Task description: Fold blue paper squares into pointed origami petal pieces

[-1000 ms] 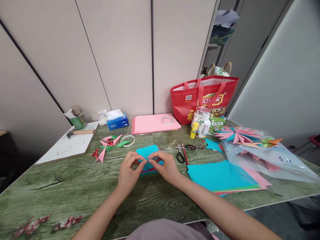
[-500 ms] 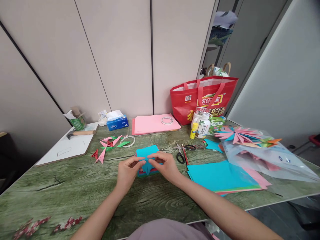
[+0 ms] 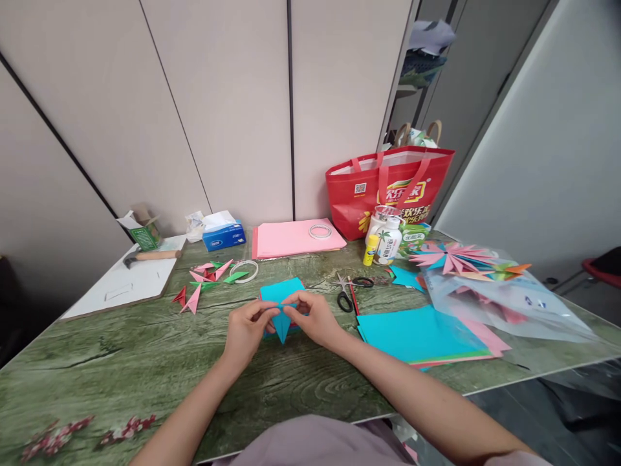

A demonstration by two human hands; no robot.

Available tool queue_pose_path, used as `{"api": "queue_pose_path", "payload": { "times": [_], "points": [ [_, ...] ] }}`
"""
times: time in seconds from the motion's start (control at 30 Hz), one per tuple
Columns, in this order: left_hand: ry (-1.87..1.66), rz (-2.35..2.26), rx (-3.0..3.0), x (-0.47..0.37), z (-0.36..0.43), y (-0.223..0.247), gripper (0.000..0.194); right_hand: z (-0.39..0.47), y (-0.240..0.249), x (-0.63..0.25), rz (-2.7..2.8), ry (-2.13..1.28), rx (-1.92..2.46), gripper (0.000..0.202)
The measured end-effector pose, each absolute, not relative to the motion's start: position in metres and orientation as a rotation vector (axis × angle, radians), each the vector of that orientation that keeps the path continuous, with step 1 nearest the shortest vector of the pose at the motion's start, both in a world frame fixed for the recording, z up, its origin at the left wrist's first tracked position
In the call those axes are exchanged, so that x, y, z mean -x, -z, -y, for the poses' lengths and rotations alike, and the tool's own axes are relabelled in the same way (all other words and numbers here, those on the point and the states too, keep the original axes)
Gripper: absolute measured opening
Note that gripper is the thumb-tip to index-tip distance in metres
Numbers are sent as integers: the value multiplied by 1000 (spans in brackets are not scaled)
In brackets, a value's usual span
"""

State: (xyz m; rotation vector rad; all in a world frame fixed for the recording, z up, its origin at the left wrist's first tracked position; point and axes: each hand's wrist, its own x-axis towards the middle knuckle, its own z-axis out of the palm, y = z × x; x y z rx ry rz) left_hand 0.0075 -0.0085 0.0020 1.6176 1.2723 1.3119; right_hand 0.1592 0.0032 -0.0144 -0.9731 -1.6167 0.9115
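Note:
A small folded blue paper, its point turned toward me and a crease down its middle, is pinched between both hands. My left hand grips its left side with thumb and fingertips. From the right, my right hand pinches its upper edge. Directly behind and beneath lies a stack of small paper squares, blue on top, partly hidden by the hands. To the left, folded pink, red and green paper pieces are scattered on the table.
Black-handled scissors and a red pencil lie right of my hands. Blue sheets and a plastic bag are further right. A pink paper stack, glue stick, red bag, tissue box and hammer stand or lie behind.
The folded paper's lower end now looks narrower and shows as a clear point below the fingers. Both hands keep their pinch. The whole view has shifted slightly.

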Motion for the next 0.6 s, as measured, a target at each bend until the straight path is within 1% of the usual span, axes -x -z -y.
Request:
{"api": "queue_pose_path", "payload": {
  "times": [0.13, 0.27, 0.4, 0.5, 0.6],
  "points": [
    [-1262, -1266, -1786, -4, 9, -2, 14, -1, 11, -161, 1691, -830, 986, 11],
    [-1205, -1280, -2041, -3, 11, -6, 14, 3, 6, -161, 1760, -674, 929, 10],
    [-1245, -1246, -2021, -3, 12, -9, 13, 7, 2, -159, 1741, -590, 894, 12],
    [-1297, -1235, -1991, -5, 11, -9, 11, 8, 2, -157, 1721, -653, 867, 11],
    [-1312, -1267, -1905, -5, 11, -9, 11, 7, 3, -155, 1609, -861, 869, 10]
  ]
}}
